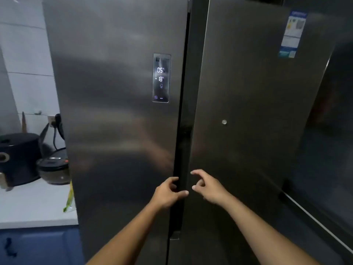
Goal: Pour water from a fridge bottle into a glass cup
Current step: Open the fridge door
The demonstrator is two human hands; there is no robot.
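A tall steel fridge fills the view, with a left door (118, 111) and a right door (248, 111) parted by a dark vertical gap (182, 150). My left hand (168, 192) is at the gap, its fingers hooked around the inner edge of the left door and its thumb pointing right. My right hand (208, 186) hovers in front of the right door's inner edge, fingers apart and curled, holding nothing. No bottle or glass cup is in view.
A lit control panel (161, 78) on the left door reads 05 and -18. A white counter (34, 203) at the left holds a black air fryer (18, 157) and a rice cooker (53, 169). A label (292, 33) is stuck on the right door.
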